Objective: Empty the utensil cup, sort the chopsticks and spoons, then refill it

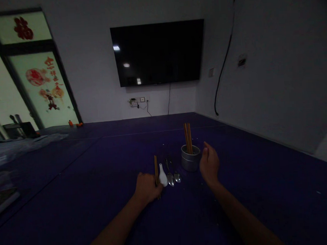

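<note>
My left hand (147,186) is closed around the lower part of a pair of wooden chopsticks (156,165), which lie on the purple surface (182,216). Just right of them is a white soup spoon (162,176), close to my fingertips. Two metal spoons, one (170,179) beside the other (177,177), lie further right with their bowls toward me. A round metal holder (190,161) stands upright with several chopsticks (188,137) in it. Beside its right wall is my right hand (210,164), fingers curved and nothing visible in it; whether it touches the holder I cannot tell.
A black television (160,53) hangs on the far wall, above sockets (140,100) and cords. Clear plastic sheeting (24,146) lies at left, near a glass door (41,88). Small orange objects (76,124) are by the far wall. A black cable (223,71) runs down the right wall.
</note>
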A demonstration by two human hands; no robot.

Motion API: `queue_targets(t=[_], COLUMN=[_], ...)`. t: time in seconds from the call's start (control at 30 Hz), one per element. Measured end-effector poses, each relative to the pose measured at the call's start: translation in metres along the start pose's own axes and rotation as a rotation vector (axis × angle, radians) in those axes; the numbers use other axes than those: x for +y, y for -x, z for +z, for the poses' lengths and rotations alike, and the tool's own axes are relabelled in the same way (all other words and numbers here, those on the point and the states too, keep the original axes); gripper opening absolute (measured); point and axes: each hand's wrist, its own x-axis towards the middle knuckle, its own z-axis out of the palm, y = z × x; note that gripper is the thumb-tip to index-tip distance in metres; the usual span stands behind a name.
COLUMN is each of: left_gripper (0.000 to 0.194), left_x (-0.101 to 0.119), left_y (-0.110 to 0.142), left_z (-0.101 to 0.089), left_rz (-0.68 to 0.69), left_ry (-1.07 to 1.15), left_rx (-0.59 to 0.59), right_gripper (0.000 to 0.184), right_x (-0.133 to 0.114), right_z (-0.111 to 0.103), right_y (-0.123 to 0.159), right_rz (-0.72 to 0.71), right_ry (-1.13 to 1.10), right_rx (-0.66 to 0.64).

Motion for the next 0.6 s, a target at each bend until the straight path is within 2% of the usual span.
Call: queue_targets(t=[0.17, 0.4, 0.6], left_gripper=[0.047, 0.042, 0.041], left_x=[0.008, 0.009, 0.006], left_y=[0.005, 0.004, 0.002], left_z=[-0.004, -0.001, 0.000], left_rz=[-0.032, -0.053, -0.104], left_ry=[-0.009, 0.010, 0.020], left_rx=[-0.035, -0.064, -0.095], right_gripper=[0.040, 0.028, 0.030], right_x=[-0.028, -0.044, -0.047], right_z=[-0.010, -0.007, -0.004], right_y=[0.007, 0.029, 0.038], right_rz=[-0.238, -0.552, -0.635], right_ry=[0.010, -0.051, -0.091], right_rx=[0.047, -0.100, -0.195])
